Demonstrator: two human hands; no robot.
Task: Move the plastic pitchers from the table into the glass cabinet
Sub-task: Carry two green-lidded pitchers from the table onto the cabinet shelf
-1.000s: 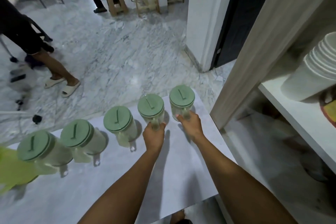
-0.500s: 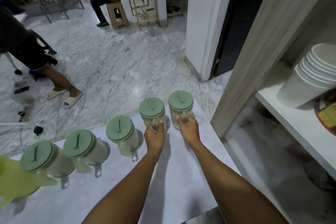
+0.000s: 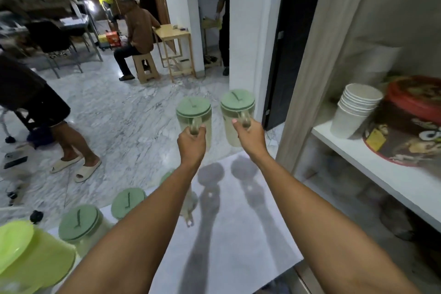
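Observation:
Two clear plastic pitchers with green lids hang in the air above the far end of the white table (image 3: 238, 234). My left hand (image 3: 192, 143) grips the handle of the left pitcher (image 3: 194, 114). My right hand (image 3: 250, 137) holds the handle of the right pitcher (image 3: 237, 107). Three more green-lidded pitchers stand on the table at the left: one (image 3: 78, 224), a second (image 3: 127, 201) behind it, and a third (image 3: 167, 176) mostly hidden by my left forearm. The cabinet's white shelf (image 3: 381, 172) is at the right.
On the cabinet shelf stand a stack of white cups (image 3: 353, 110) and a red round tin (image 3: 410, 124). A lime-green plastic basin (image 3: 26, 255) sits at the table's near left. Beyond the table, people stand and sit on the marble floor (image 3: 124, 126).
Both hands have lifted their pitchers off the table and up into the air. My view has tilted upward, showing more of the room and the cabinet shelf.

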